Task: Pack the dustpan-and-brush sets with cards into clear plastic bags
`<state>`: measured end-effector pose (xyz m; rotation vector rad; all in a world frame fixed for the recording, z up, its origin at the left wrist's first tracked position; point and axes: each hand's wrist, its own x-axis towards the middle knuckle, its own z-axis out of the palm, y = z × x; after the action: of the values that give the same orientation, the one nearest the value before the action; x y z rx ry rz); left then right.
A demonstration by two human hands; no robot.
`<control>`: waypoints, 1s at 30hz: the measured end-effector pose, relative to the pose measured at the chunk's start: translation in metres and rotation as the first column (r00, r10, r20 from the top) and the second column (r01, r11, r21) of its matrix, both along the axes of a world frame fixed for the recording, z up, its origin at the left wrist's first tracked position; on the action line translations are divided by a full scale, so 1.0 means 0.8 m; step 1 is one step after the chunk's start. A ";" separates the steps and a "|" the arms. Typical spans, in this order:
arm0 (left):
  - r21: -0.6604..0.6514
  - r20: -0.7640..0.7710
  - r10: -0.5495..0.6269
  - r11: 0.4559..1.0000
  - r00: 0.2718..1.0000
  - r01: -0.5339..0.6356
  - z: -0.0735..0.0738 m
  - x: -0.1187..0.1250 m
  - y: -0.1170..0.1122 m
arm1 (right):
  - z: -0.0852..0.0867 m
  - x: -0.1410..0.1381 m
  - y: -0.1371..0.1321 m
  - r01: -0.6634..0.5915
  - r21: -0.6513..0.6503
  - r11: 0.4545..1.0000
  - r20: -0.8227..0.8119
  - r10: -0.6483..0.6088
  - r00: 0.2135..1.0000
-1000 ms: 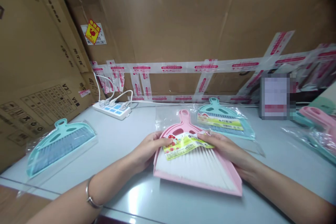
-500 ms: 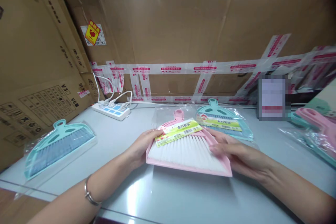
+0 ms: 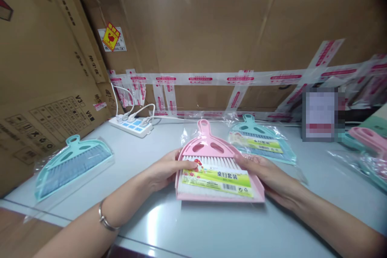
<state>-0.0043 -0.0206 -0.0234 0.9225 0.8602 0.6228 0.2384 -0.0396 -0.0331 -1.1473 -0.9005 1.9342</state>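
Observation:
A pink dustpan and brush set (image 3: 211, 145) in a clear plastic bag is held up in front of me, its handle pointing away. Across its white bristles lies a green and yellow label card (image 3: 217, 177). My left hand (image 3: 167, 169) is closed on the set's left edge, with the thumb over the card's left end. On the opposite edge, my right hand (image 3: 264, 173) grips it with the thumb on top; its other fingers are partly hidden beneath. Just behind my right hand lies a bagged turquoise dustpan and brush set (image 3: 281, 143) with a similar card.
Another turquoise set (image 3: 74, 165) in plastic lies at the left of the white table (image 3: 142, 225). A power strip (image 3: 131, 125) with plugged-in cables sits behind. More pink and turquoise pieces (image 3: 370, 141) lie at the right. Large cardboard boxes (image 3: 196, 28) wall off the back and left.
The label card has slid down from near the handle to the lower bristles and straightened somewhat. The pink set is now turned with its handle more upright. Both hands still hold its sides.

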 end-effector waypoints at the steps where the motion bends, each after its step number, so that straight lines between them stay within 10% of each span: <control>1: -0.007 -0.005 -0.002 1.000 1.000 0.002 -0.001 0.000 0.000 | -0.001 -0.002 0.001 0.023 -0.011 1.000 0.007 -0.023 1.000; 15: -0.047 -0.189 0.233 0.968 0.954 -0.246 0.005 0.005 0.003 | 0.008 0.005 -0.007 -0.194 0.218 0.956 -0.085 0.217 0.973; 30: 0.114 0.020 -0.162 0.981 0.987 0.159 0.020 -0.004 -0.002 | -0.001 0.000 0.000 0.091 -0.027 0.995 -0.101 -0.094 0.991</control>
<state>-0.0079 -0.0223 -0.0077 1.0708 0.7223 0.5475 0.2382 -0.0393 -0.0341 -1.0741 -0.7600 1.9133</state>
